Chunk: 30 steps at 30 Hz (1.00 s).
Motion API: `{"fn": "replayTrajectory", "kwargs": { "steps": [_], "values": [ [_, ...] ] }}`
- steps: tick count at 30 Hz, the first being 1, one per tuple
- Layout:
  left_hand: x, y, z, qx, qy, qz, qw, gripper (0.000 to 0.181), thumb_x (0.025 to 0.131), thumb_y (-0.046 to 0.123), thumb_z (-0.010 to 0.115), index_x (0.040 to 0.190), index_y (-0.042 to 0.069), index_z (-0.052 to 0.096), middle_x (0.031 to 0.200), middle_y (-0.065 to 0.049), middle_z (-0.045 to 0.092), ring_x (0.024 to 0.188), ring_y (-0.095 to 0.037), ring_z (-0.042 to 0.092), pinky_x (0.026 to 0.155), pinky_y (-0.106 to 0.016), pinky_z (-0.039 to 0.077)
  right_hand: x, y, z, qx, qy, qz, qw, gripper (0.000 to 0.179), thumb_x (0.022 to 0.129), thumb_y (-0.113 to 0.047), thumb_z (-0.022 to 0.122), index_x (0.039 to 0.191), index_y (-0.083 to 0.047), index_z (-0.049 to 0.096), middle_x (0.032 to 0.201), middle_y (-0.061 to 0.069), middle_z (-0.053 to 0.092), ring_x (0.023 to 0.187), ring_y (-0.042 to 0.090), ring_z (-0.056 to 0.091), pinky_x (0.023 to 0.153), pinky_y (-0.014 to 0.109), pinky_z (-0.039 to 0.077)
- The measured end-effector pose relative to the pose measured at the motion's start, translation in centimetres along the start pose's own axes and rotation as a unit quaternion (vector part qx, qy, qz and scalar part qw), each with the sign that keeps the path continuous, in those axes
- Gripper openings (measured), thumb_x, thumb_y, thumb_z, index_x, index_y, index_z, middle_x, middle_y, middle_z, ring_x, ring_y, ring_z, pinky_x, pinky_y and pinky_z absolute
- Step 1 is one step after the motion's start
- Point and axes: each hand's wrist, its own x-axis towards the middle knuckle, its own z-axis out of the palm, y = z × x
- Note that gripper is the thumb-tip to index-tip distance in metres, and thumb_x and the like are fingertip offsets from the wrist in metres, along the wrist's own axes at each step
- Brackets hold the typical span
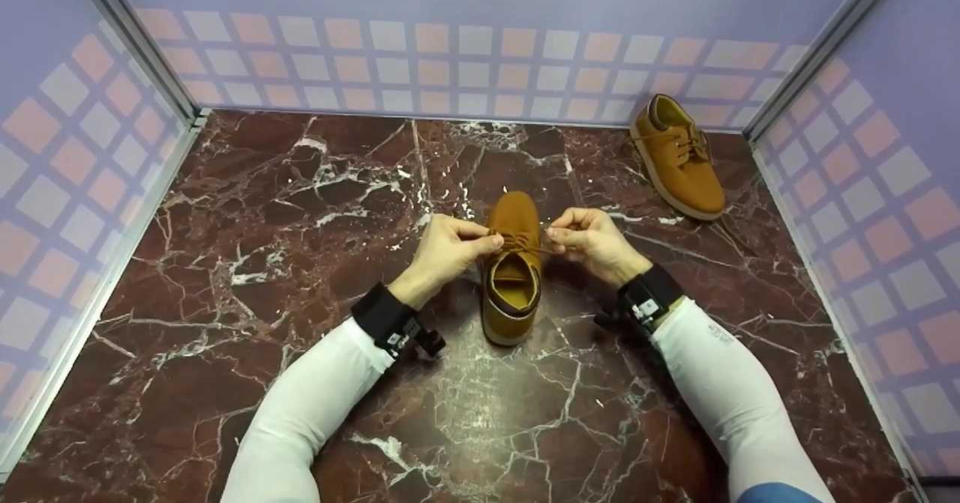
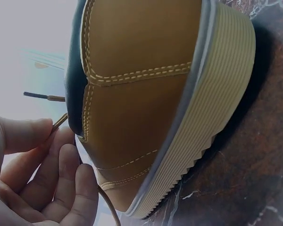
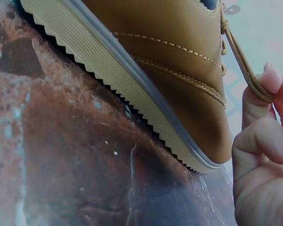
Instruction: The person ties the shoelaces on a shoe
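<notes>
A tan lace-up shoe (image 1: 514,214) stands upright in the middle of the marbled surface, its toe pointing away from me. My left hand (image 1: 454,246) is at the shoe's left side, pinching a brown shoelace (image 2: 60,121) between thumb and forefinger. On the other side, my right hand (image 1: 592,242) pinches a doubled loop of shoelace (image 3: 245,68) that is stretched out from the eyelets. A dark-tipped lace end (image 2: 35,95) sticks out past the collar in the left wrist view. The knot itself is too small to make out clearly.
A second tan shoe (image 1: 679,158), laces loose, leans at the back right near the wall. Small white flecks (image 1: 465,199) lie beyond the middle shoe. Tile-patterned walls (image 1: 480,52) bound the marbled surface (image 1: 300,278) at the back and both sides.
</notes>
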Motion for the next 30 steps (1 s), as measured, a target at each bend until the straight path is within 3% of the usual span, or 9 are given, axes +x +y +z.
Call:
{"fn": "replayTrajectory", "kwargs": {
  "steps": [8, 14, 20, 23, 25, 28, 30],
  "values": [
    [-0.1, 0.3, 0.0, -0.007, 0.012, -0.019, 0.9997, 0.012, 0.094, 0.016, 0.09, 0.101, 0.006, 0.09, 0.096, -0.012, 0.088, 0.077, -0.013, 0.077, 0.074, -0.022, 0.059, 0.0, -0.4, -0.2, -0.017, 0.003, 0.003, 0.9998, 0.028, 0.102, 0.012, 0.067, 0.088, -0.011, 0.076, 0.074, -0.001, 0.074, 0.061, 0.007, 0.064, 0.05, 0.016, 0.044],
    [-0.1, 0.2, -0.3, -0.032, 0.011, -0.034, 0.9988, 0.013, 0.094, 0.014, 0.09, 0.102, 0.004, 0.089, 0.089, -0.007, 0.088, 0.073, -0.011, 0.075, 0.071, -0.022, 0.06, 0.1, -0.4, 0.3, -0.038, 0.002, -0.013, 0.9992, 0.028, 0.101, 0.013, 0.069, 0.087, -0.01, 0.076, 0.072, 0.0, 0.075, 0.057, 0.007, 0.062, 0.045, 0.017, 0.035],
    [-0.1, 0.2, -0.4, -0.05, -0.009, -0.025, 0.9984, 0.018, 0.097, 0.013, 0.087, 0.108, -0.002, 0.087, 0.088, -0.004, 0.087, 0.073, -0.006, 0.075, 0.075, -0.023, 0.065, 0.2, -0.2, 1.1, -0.07, 0.04, -0.044, 0.9957, 0.021, 0.098, 0.008, 0.077, 0.091, -0.011, 0.079, 0.08, -0.001, 0.081, 0.065, 0.008, 0.071, 0.053, 0.017, 0.05],
    [-0.3, 0.2, -0.5, -0.054, -0.015, -0.027, 0.9981, 0.025, 0.101, 0.015, 0.084, 0.118, -0.003, 0.084, 0.099, -0.012, 0.087, 0.078, -0.011, 0.078, 0.084, -0.035, 0.07, -0.2, -0.1, 1.3, -0.071, 0.07, -0.048, 0.9939, 0.012, 0.1, 0.006, 0.078, 0.107, -0.003, 0.079, 0.093, 0.003, 0.084, 0.076, 0.011, 0.078, 0.067, 0.023, 0.064],
    [-0.5, 0.2, -0.6, -0.05, -0.008, -0.034, 0.9981, 0.03, 0.104, 0.016, 0.08, 0.127, -0.004, 0.081, 0.11, -0.019, 0.086, 0.085, -0.02, 0.08, 0.09, -0.045, 0.071, -0.7, -0.1, 1.6, -0.083, 0.09, -0.043, 0.9916, 0.021, 0.104, 0.001, 0.075, 0.124, 0.003, 0.076, 0.11, 0.01, 0.085, 0.086, 0.011, 0.081, 0.08, 0.029, 0.069],
    [-0.9, 0.2, -0.8, -0.034, 0.004, -0.053, 0.998, 0.038, 0.112, 0.019, 0.069, 0.142, -0.003, 0.073, 0.134, -0.024, 0.08, 0.101, -0.034, 0.079, 0.097, -0.051, 0.069, -1.5, -0.3, 2.2, -0.109, 0.104, -0.029, 0.9882, 0.042, 0.111, -0.007, 0.067, 0.149, 0.009, 0.06, 0.142, 0.022, 0.076, 0.106, 0.014, 0.079, 0.102, 0.04, 0.068],
    [-1.1, 0.2, -0.8, -0.026, 0.0, -0.067, 0.9974, 0.043, 0.116, 0.02, 0.061, 0.152, -0.003, 0.065, 0.148, -0.026, 0.072, 0.113, -0.042, 0.076, 0.102, -0.052, 0.066, -2.2, -0.4, 2.8, -0.126, 0.104, -0.013, 0.9864, 0.049, 0.114, -0.012, 0.061, 0.158, 0.008, 0.052, 0.157, 0.027, 0.064, 0.117, 0.017, 0.075, 0.111, 0.045, 0.064]
  ]
}}
